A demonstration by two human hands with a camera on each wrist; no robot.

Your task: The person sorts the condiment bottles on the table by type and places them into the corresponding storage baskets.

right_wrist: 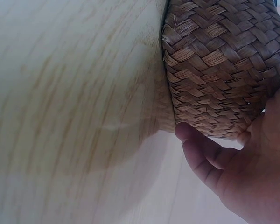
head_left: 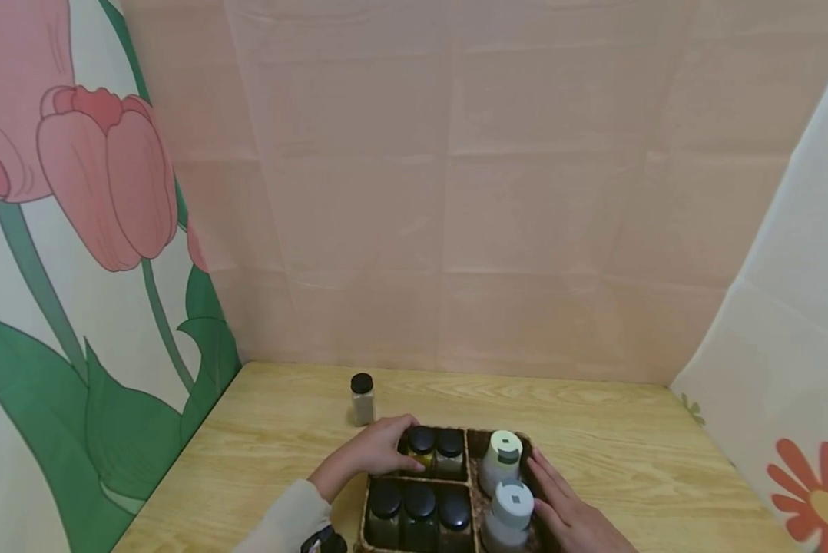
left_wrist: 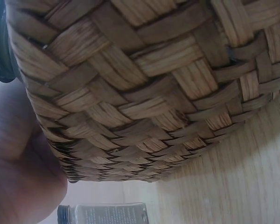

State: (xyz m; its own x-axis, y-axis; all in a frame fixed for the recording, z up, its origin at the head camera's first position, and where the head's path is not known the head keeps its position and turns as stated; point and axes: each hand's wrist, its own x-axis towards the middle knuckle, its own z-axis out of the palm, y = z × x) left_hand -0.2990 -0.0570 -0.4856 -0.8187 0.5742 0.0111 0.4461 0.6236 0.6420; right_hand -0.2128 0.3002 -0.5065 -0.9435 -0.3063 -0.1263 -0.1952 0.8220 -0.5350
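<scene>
A woven divided basket (head_left: pixel 467 491) stands near the front of the table, its wicker wall (left_wrist: pixel 144 74) filling much of the left wrist view. My left hand (head_left: pixel 382 448) grips its far left corner, thumb over the rim. Along the right wall lies my right hand (head_left: pixel 571 508), fingers extended against the weave (right_wrist: pixel 219 70). Dark-lidded jars fill the left compartments: two at the back, including one jar (head_left: pixel 449 453), and three in front, including another jar (head_left: pixel 420 511). In the right compartment stand a white bottle (head_left: pixel 502 468) with a pale yellow-green cap and a white-capped bottle (head_left: pixel 509 511).
A clear jar (head_left: pixel 362 403) with a black lid stands on the wooden table (head_left: pixel 594 430) behind the left hand. A pink cloth (head_left: pixel 442 192) hangs at the back, a tulip-printed cloth (head_left: pixel 110 177) on the left and a white flowered cloth (head_left: pixel 794 361) on the right.
</scene>
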